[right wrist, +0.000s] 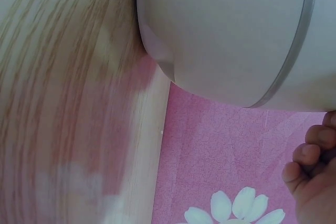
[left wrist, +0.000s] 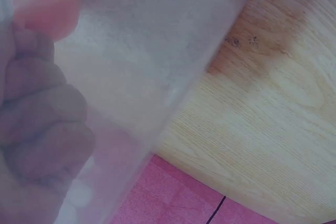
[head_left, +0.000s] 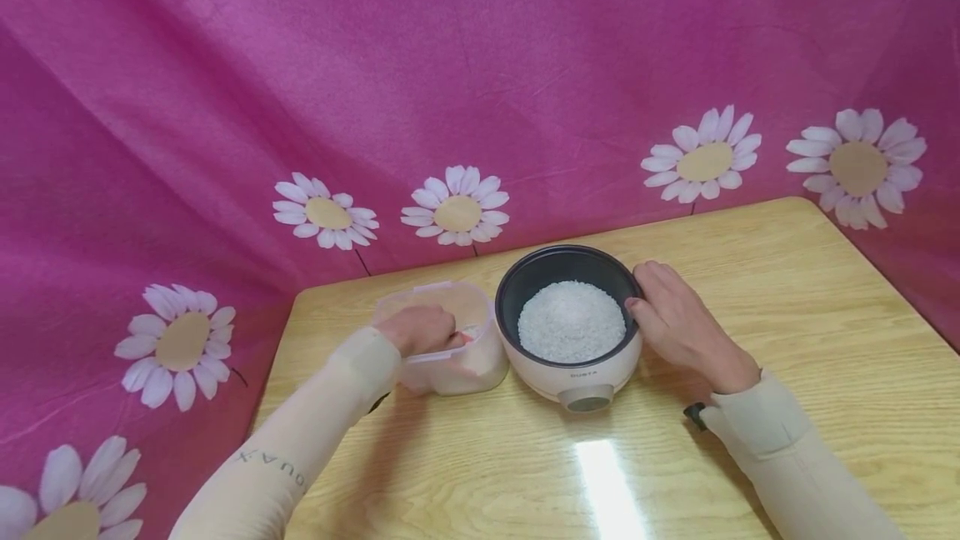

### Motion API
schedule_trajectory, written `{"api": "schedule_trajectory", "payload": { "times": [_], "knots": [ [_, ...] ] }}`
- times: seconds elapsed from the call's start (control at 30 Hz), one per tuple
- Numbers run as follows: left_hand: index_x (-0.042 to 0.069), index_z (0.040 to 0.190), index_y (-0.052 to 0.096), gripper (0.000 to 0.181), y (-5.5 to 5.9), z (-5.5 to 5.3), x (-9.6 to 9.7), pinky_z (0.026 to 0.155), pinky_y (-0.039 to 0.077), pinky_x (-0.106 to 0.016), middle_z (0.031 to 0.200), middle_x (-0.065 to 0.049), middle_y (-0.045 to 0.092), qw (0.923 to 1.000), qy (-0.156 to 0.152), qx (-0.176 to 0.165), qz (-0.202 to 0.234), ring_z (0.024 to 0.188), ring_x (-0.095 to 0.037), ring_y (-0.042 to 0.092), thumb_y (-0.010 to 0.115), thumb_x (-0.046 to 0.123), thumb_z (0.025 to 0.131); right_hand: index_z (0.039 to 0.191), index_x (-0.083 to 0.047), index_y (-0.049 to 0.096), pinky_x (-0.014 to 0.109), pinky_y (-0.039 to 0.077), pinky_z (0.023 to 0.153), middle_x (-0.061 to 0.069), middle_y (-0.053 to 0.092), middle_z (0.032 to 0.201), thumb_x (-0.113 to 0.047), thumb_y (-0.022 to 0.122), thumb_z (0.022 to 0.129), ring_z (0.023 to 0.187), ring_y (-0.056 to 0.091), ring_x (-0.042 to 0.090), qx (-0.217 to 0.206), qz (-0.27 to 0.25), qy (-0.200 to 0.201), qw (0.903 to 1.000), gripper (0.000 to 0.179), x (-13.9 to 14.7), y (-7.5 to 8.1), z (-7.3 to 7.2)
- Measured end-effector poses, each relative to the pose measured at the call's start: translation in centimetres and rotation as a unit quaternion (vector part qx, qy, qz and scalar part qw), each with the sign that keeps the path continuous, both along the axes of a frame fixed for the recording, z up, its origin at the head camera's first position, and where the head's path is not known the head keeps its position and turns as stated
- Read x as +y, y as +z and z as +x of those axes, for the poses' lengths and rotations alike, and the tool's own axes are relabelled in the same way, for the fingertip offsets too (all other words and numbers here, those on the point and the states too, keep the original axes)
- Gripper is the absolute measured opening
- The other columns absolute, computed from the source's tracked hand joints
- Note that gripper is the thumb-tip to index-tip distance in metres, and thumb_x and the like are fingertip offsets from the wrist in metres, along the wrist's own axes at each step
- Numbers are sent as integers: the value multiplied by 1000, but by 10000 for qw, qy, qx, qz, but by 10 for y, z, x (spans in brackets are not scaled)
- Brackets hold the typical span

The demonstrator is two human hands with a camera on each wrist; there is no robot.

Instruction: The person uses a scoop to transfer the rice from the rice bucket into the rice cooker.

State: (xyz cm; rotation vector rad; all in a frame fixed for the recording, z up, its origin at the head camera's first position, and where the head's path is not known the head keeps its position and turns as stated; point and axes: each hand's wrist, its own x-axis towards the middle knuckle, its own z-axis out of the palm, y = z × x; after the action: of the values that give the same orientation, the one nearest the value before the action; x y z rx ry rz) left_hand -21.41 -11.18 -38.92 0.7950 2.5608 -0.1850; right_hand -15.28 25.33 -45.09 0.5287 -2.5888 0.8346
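A white electric cooking pot (head_left: 600,365) with a dark inside stands on the table, heaped with white rice (head_left: 572,322). My right hand (head_left: 678,319) holds the pot's right rim, thumb at the edge and fingers on the outer side. In the right wrist view, curled fingers (right wrist: 315,166) show beside the pot's pale wall (right wrist: 220,35). Left of the pot, touching or nearly so, is a clear plastic container (head_left: 450,377). Inside it, my left hand (head_left: 420,329) grips a pink scoop (left wrist: 47,6), mostly hidden by the hand and the cloudy wall in the left wrist view.
Both items stand on a light wooden table (head_left: 510,473) with rounded corners. A magenta cloth (head_left: 480,90) printed with white daisies hangs behind and to the left of it. A glare patch (head_left: 609,486) lies in front of the pot.
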Motion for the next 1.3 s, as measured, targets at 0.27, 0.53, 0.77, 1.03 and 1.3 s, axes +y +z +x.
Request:
{"api": "schedule_trajectory", "payload": {
  "times": [0.27, 0.53, 0.77, 1.03, 1.3],
  "knots": [
    [16, 66, 59, 41, -1, 0, -1, 68, 41, -30, 63, 4, 44, 9999, 85, -42, 38, 64, -16, 50, 58, 35, 102, 96, -7, 50, 31, 34, 74, 4, 45, 85, -10, 48, 93, 84, 40, 17, -8, 9, -3, 10000, 5, -1, 1, 0],
    [16, 65, 59, 41, -1, 1, -1, 67, 41, -29, 63, 4, 43, 9997, 153, -89, 162, 63, -16, 49, 57, 34, 102, 96, -7, 50, 31, 34, 74, 4, 45, 85, -10, 48, 94, 84, 40, 16, -39, -19, -8, 10000, 4, -1, 2, 0],
    [16, 64, 57, 39, -2, -1, -3, 67, 40, -30, 63, 5, 43, 9996, 70, -50, 280, 63, -16, 48, 55, 30, 100, 96, -7, 50, 31, 34, 75, 5, 45, 86, -10, 48, 94, 84, 41, 17, -76, -25, -6, 10000, 4, -1, 2, 0],
    [18, 64, 60, 37, 2, 1, -8, 70, 42, -30, 64, 6, 49, 9980, 246, -275, 522, 64, -15, 51, 52, 31, 99, 99, -6, 51, 32, 35, 75, 5, 46, 87, -11, 48, 94, 84, 41, 17, -140, 46, -13, 9999, 7, -3, 1, 0],
    [18, 73, 68, 34, 9, -1, -12, 71, 41, -29, 67, 6, 48, 9961, 211, -242, 826, 66, -13, 49, 48, 27, 99, 98, -6, 51, 33, 36, 75, 6, 47, 87, -11, 48, 94, 85, 42, 18, -193, 49, -45, 9998, 8, -2, 2, 1]
  ]
}}
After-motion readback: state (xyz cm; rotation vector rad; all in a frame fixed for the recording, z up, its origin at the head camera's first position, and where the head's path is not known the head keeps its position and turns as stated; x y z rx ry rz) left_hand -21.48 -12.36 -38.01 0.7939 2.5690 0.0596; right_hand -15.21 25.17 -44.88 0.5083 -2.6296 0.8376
